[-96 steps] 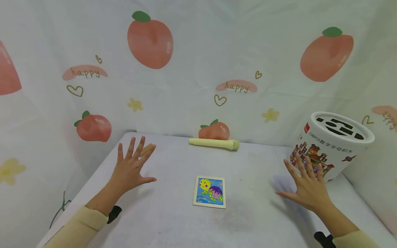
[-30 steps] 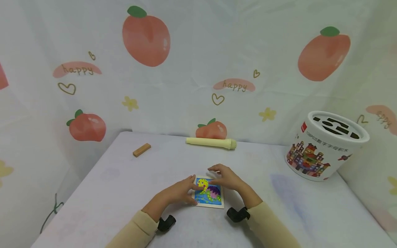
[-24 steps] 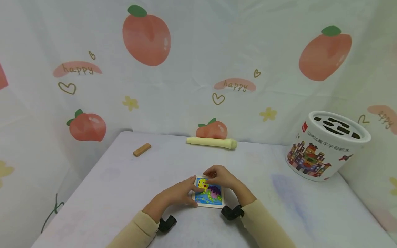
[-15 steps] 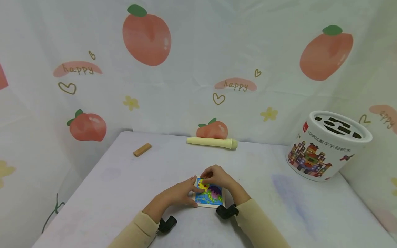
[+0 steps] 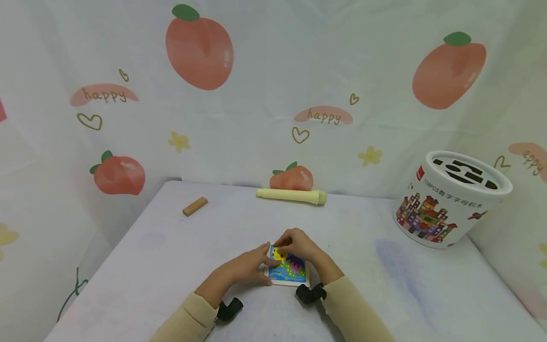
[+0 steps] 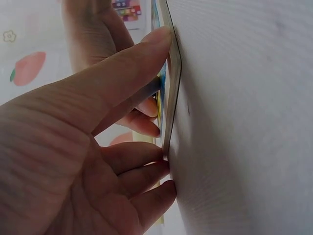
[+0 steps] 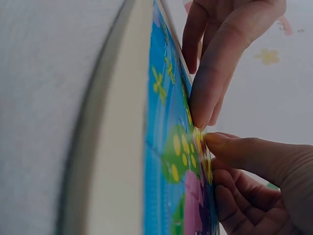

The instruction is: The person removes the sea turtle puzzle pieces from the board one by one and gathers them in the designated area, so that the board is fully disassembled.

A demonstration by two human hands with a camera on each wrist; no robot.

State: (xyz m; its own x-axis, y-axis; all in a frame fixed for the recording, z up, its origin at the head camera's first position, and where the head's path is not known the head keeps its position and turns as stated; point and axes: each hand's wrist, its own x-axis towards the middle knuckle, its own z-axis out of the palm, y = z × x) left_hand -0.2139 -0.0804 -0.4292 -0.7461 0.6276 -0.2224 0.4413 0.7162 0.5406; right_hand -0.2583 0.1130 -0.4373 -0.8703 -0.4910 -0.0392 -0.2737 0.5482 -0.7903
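Both hands at one small board.
Left hand (image 5: 245, 266) grips puzzle board (image 5: 288, 277) along its left edge; right hand (image 5: 301, 246) bends over the far side, fingers curled near turtle's head (image 5: 279, 255), pinch unclear. Board flat on table (image 5: 149, 266), right of left palm, nearward of right fingers; near-square, no long axis, turtle facing left.

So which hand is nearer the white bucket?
Right: the right hand, at the far edge of the turtle puzzle, lies left of the white bucket; the left hand, at the puzzle's left edge, lies farther left.
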